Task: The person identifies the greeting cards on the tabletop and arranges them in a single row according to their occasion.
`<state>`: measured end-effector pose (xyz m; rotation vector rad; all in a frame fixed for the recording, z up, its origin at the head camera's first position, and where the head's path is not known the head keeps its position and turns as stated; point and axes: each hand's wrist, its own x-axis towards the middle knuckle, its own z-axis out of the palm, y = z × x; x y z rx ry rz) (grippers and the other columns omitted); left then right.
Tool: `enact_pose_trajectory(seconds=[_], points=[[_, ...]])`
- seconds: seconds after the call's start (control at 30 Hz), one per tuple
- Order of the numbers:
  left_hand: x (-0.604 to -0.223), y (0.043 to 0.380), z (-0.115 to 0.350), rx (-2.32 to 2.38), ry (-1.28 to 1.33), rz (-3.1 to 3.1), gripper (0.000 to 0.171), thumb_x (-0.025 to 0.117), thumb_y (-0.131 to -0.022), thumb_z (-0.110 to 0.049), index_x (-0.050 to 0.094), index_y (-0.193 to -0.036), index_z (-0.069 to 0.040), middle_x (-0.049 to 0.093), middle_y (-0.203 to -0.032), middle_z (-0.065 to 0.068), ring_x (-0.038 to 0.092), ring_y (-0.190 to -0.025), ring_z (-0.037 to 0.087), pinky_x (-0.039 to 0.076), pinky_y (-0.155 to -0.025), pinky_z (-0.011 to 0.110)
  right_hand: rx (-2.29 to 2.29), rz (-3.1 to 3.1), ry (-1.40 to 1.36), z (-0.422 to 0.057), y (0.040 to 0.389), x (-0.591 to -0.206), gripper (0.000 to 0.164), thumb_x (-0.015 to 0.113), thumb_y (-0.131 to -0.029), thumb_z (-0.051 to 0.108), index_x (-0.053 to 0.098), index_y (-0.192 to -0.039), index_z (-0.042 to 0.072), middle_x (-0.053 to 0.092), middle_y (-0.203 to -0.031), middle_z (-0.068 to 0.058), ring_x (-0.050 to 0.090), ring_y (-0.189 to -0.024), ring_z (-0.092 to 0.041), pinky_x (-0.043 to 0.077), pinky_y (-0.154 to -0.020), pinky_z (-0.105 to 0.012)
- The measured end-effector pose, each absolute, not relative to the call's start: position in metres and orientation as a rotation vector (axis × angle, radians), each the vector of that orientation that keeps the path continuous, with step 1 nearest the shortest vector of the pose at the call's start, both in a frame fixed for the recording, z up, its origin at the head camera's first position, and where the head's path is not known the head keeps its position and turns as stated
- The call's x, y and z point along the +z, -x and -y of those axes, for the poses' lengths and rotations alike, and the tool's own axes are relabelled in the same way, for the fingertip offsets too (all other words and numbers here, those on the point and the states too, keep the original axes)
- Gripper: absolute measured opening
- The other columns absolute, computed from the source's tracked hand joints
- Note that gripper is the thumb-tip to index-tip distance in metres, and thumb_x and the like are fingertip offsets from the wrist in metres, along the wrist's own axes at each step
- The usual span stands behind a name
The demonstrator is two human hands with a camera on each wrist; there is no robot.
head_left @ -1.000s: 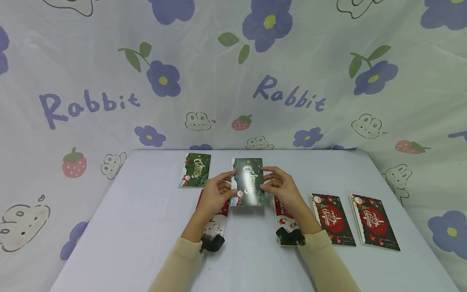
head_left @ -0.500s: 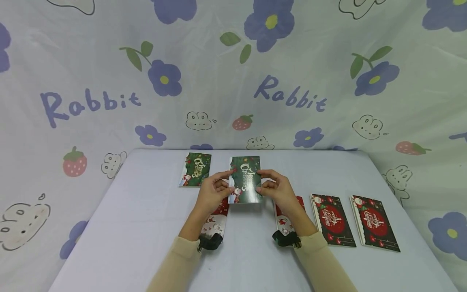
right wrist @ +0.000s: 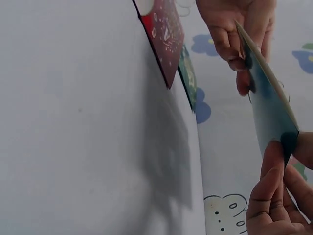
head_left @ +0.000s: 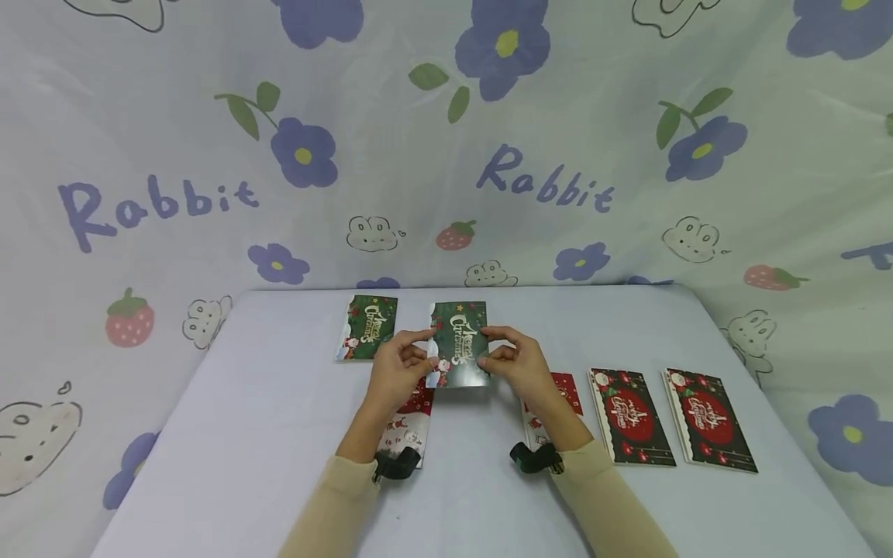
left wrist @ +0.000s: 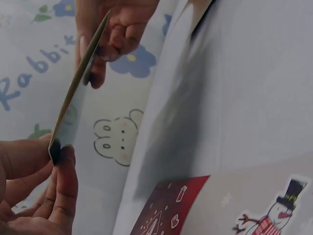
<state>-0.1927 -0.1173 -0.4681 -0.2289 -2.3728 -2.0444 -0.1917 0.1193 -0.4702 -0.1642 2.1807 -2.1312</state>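
Observation:
A green Christmas card (head_left: 458, 345) with gold lettering is held up between both hands, over the middle of the table. On its left edge, my left hand (head_left: 398, 368) pinches it between thumb and fingers. My right hand (head_left: 519, 368) pinches the opposite edge the same way. Seen edge-on in the left wrist view, the card (left wrist: 78, 88) is thin and tilted, with its shadow falling on the white cloth. Beneath my left forearm lies a red and white card (head_left: 408, 430), partly covered. Another red and white card (head_left: 565, 391) is partly hidden by my right forearm.
A second green card (head_left: 370, 327) lies at the back left of the white table (head_left: 230, 434). Two dark cards with red circles, an inner one (head_left: 631, 418) and an outer one (head_left: 710, 421), lie at the right. A patterned curtain (head_left: 391, 155) hangs behind the table.
Both hands have shifted slightly left with the green card, keeping their pinch on its edges. More of the right-hand red and white card shows. The head view has swung a little.

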Motion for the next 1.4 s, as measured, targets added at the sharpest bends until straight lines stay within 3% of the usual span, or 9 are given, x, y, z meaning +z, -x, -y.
enact_pose_trajectory(seconds=[0.4,0.73,1.07,1.4], points=[[-0.452,0.227,0.155,-1.649,0.215,2.582,0.039,0.077,-0.093,0.002,0.071,-0.132,-0.001,0.066,-0.115,0.019,0.065,-0.096,0.030,0.054,-0.072,0.026,-1.864,-2.433,0.185,-0.078,0.233,-0.449,0.051,0.081,-0.088,-0.005,0.067,-0.137,0.004,0.063,-0.127,-0.012,0.070,-0.082,-0.015,0.051,-0.069,-0.028],[-0.459,0.260,0.170,-1.475,0.134,2.767,0.038,0.079,-0.093,-0.001,0.071,-0.130,0.002,0.069,-0.105,0.017,0.066,-0.092,0.027,0.055,-0.074,0.032,-1.625,-2.533,0.114,-0.055,0.265,-0.456,0.049,0.083,-0.088,0.003,0.068,-0.135,0.005,0.063,-0.127,-0.011,0.065,-0.085,-0.017,0.047,-0.068,-0.029],[-0.473,0.278,0.169,-1.325,0.066,2.913,0.037,0.079,-0.092,-0.002,0.072,-0.128,0.002,0.070,-0.095,0.016,0.068,-0.087,0.028,0.052,-0.068,0.036,-1.459,-2.599,0.032,-0.044,0.278,-0.470,0.049,0.087,-0.085,0.005,0.070,-0.131,0.005,0.064,-0.126,-0.012,0.059,-0.099,-0.023,0.053,-0.085,-0.036],[-0.479,0.284,0.164,-1.235,0.058,2.973,0.040,0.082,-0.089,-0.001,0.072,-0.128,0.004,0.072,-0.097,0.017,0.068,-0.091,0.030,0.056,-0.075,0.042,-1.389,-2.633,0.029,-0.041,0.285,-0.478,0.048,0.086,-0.084,0.001,0.070,-0.129,0.002,0.066,-0.127,-0.015,0.061,-0.114,-0.030,0.051,-0.101,-0.043]])
